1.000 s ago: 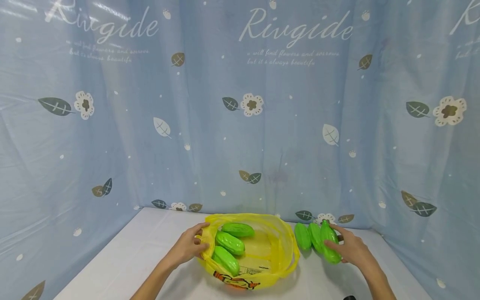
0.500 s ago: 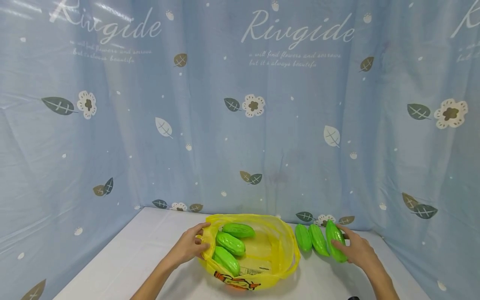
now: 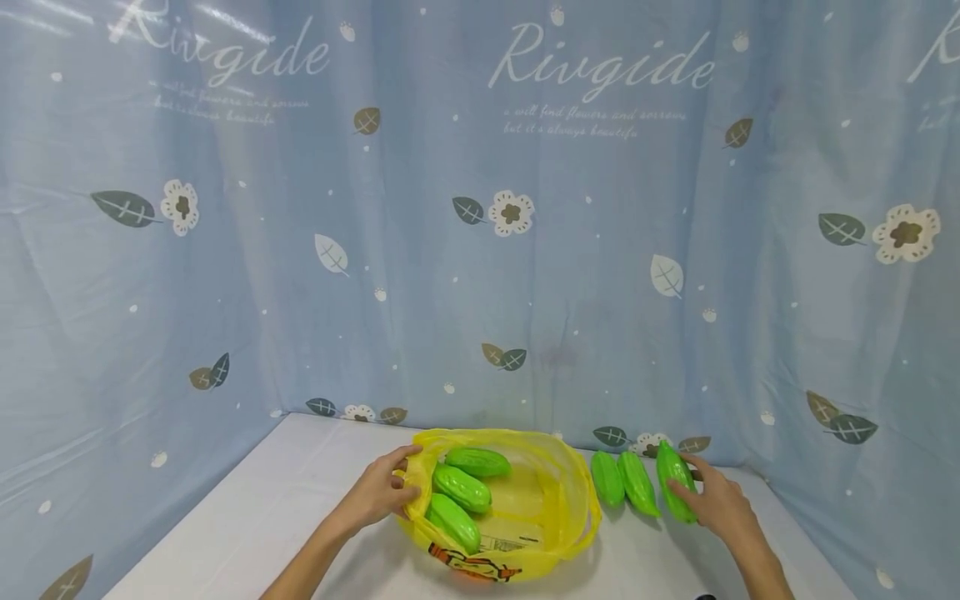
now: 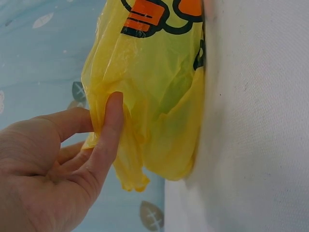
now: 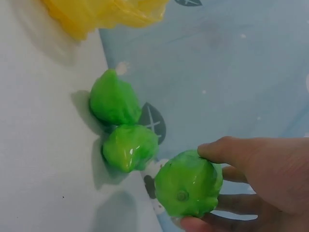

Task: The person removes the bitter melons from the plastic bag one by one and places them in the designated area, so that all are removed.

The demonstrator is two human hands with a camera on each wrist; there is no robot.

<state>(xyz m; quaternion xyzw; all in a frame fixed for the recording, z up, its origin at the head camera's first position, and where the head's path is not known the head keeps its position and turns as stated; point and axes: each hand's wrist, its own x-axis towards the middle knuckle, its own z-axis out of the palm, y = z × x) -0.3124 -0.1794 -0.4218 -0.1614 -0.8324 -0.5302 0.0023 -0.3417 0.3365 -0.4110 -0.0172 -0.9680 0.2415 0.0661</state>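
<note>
My left hand pinches the left rim of a yellow plastic bag between thumb and fingers; the left wrist view shows the bunched film in that grip. The bag lies wide open, with several glossy green cucumbers along its left side. On the right, my right hand holds another ridged cucumber by its side, tilted and seemingly off the table. The right wrist view shows this cucumber end-on, fingers around it. Left of it lie two more cucumbers, close together.
A white table carries everything. Blue curtains printed with leaves and flowers close off the back and both sides. Some small dark object shows at the bottom edge, mostly cut off.
My right hand has moved slightly right with its cucumber, which overlapped a neighbouring one before and now stands apart from it. My left hand keeps its hold on the bag.
</note>
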